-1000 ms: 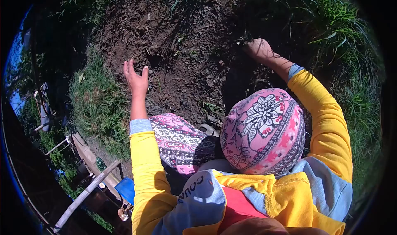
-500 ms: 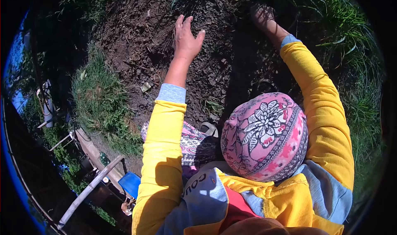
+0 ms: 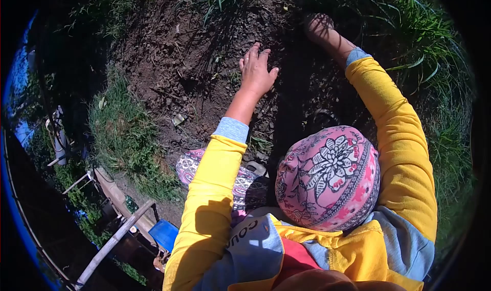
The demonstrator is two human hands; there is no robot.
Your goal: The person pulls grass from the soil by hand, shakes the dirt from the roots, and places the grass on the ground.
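Observation:
My left hand point(image 3: 257, 72) is stretched over the brown crumbly soil point(image 3: 169, 71), palm down, its thumb and fingers apart and holding nothing. My right hand point(image 3: 319, 28) is in shadow at the edge of the long green grass point(image 3: 429, 40). Its fingers curl in like a fist, and what they grip, if anything, is too dark to make out. Between my yellow sleeves, a knee in pink flowered cloth point(image 3: 327, 178) is drawn up close. The other patterned leg point(image 3: 197, 165) is beside my left forearm.
To the left is a patch of short grass point(image 3: 128, 132). Wooden poles point(image 3: 115, 245) and a blue object point(image 3: 163, 233) stand at the lower left. A light shoe point(image 3: 257, 168) shows near my leg. A small pale scrap point(image 3: 178, 119) lies on the soil.
My left hand has moved right and nearer to my body, still with fingers apart. The right hand has shifted slightly left and stays curled near the grass.

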